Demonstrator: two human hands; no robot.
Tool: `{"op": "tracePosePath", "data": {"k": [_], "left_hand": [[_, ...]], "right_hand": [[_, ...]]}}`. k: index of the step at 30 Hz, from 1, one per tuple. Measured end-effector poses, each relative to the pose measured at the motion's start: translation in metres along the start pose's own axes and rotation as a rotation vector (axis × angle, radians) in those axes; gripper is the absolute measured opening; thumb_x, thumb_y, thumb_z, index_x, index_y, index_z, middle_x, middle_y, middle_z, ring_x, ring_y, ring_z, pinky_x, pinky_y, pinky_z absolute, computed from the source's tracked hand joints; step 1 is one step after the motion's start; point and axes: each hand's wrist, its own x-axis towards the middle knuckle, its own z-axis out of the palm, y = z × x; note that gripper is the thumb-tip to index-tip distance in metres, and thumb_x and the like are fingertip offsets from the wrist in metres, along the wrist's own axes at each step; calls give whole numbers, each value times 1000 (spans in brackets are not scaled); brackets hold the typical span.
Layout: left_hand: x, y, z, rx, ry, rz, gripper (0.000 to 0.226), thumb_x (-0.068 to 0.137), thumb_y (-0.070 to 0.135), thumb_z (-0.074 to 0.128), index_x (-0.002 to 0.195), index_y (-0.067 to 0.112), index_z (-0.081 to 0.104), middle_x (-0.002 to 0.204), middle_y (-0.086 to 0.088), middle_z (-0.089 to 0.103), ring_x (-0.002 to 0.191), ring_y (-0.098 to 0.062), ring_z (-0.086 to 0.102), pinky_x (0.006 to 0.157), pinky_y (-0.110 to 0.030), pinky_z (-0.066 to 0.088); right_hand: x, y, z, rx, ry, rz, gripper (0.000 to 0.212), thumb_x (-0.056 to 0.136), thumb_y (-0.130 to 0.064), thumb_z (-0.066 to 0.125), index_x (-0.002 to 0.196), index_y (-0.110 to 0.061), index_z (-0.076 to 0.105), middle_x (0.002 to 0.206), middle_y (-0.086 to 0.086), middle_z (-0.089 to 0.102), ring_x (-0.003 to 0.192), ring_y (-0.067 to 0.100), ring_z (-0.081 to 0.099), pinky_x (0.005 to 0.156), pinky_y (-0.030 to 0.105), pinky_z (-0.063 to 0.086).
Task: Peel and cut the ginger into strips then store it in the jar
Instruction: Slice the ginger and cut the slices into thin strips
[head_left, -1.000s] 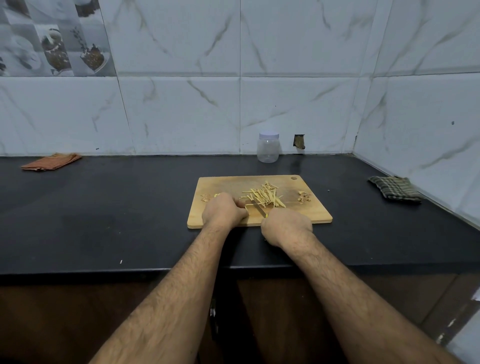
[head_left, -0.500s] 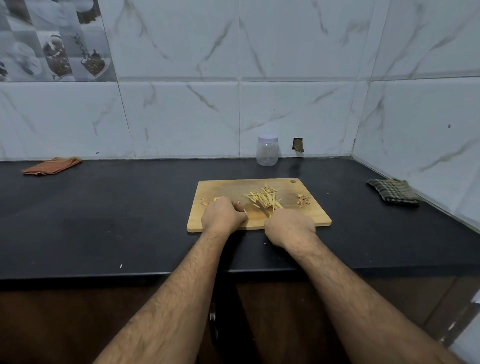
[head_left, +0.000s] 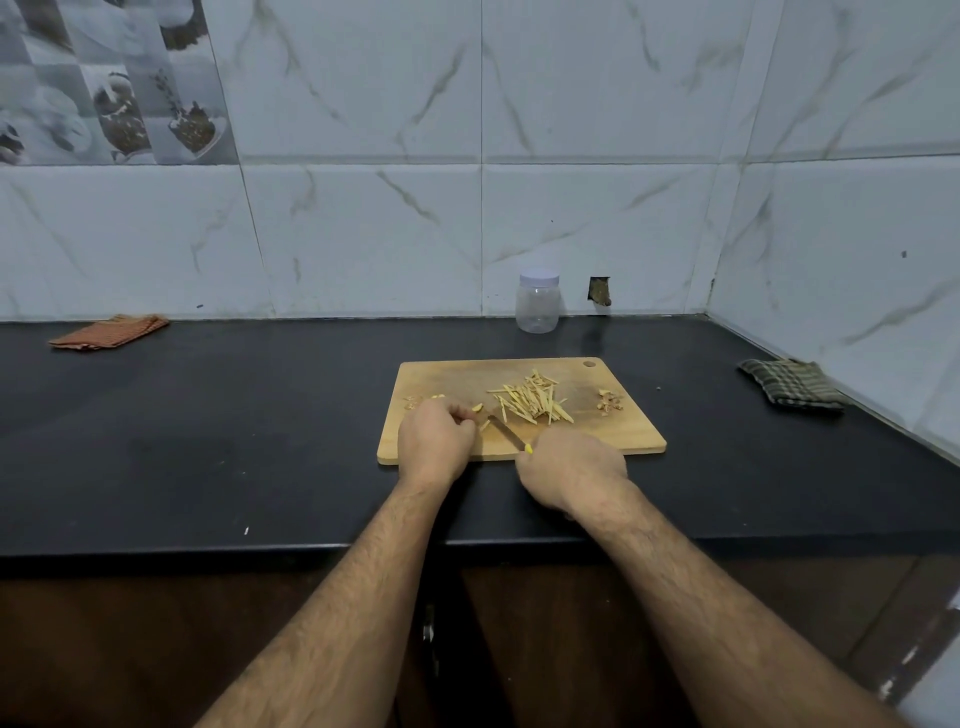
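Observation:
A wooden cutting board (head_left: 613, 431) lies on the black counter. A pile of thin ginger strips (head_left: 530, 402) sits on its middle. My left hand (head_left: 434, 441) rests on the board's left part with curled fingers holding a small ginger piece (head_left: 477, 408). My right hand (head_left: 571, 470) grips a knife (head_left: 506, 430) with a yellow handle end; the blade points toward the left hand's fingertips. Ginger peel scraps (head_left: 609, 402) lie at the board's right. A clear plastic jar (head_left: 537, 301) with a white lid stands shut by the back wall.
An orange cloth (head_left: 109, 331) lies at the far left of the counter (head_left: 208, 441). A checked green cloth (head_left: 792, 387) lies at the right near the corner wall. More small scraps (head_left: 413, 402) lie at the board's left edge.
My left hand moved left away from the strip pile, and the knife blade now shows between the hands. The view shifted slightly.

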Motion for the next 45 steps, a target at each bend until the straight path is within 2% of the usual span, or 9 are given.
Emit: {"op": "tracePosePath", "data": {"k": [5,11,18,21,25,28,33,37,45], "left_hand": [[-1,-2,2,-34,46,-4,22,91,14,58,100,20,77,102,8,73,84,-8,55,74,-22,42],[0,-2,3,-62,92,-6,23,94,15,57,107,18,75,106,6,73,88,-7,57,77,-20,43],[4,-1,4,-5,90,11,20,95,18,60,108,17,74,106,4,73,97,-14,63,78,-22,45],[13,2,3,33,68,19,20,95,20,60,110,17,73,107,2,72,101,-17,63,82,-25,47],[21,5,3,131,20,44,18,93,17,61,105,18,75,102,0,73,100,-22,64,82,-29,51],[26,8,6,241,-40,89,11,94,21,62,90,20,72,89,0,69,91,-22,64,78,-33,54],[37,15,11,363,-65,106,17,94,22,60,93,16,75,91,-1,73,87,-23,66,71,-31,53],[43,16,11,313,-91,34,13,89,24,65,93,17,75,92,-2,73,89,-23,67,74,-33,56],[43,18,9,232,-91,6,11,85,23,66,80,19,75,81,3,72,82,-20,66,65,-27,49]], "right_hand": [[8,6,-6,-13,36,73,26,101,-29,41,107,-17,64,90,-1,56,82,20,55,68,32,42],[8,-3,3,-16,2,-9,31,101,-39,42,108,-18,64,101,0,62,87,19,58,69,32,45],[23,8,-13,-43,40,87,24,101,-27,42,104,-16,63,91,1,55,83,22,54,66,30,41],[26,0,-17,-27,47,70,19,101,-27,42,94,-17,56,91,1,55,83,22,54,69,30,42],[32,-8,-11,-5,15,60,21,97,-25,41,92,-16,58,96,3,61,85,22,57,72,30,43],[37,-5,-13,-10,17,96,25,98,-22,41,102,-14,64,104,5,62,85,22,53,74,32,44],[38,0,-8,11,41,91,32,99,-19,38,112,-10,65,109,8,65,93,26,58,74,32,43],[38,3,-2,33,65,62,34,99,-19,36,111,-9,66,118,10,66,92,27,56,74,32,41],[38,6,9,52,143,52,33,101,-25,36,107,-13,66,103,7,64,81,23,49,69,31,39]]}}
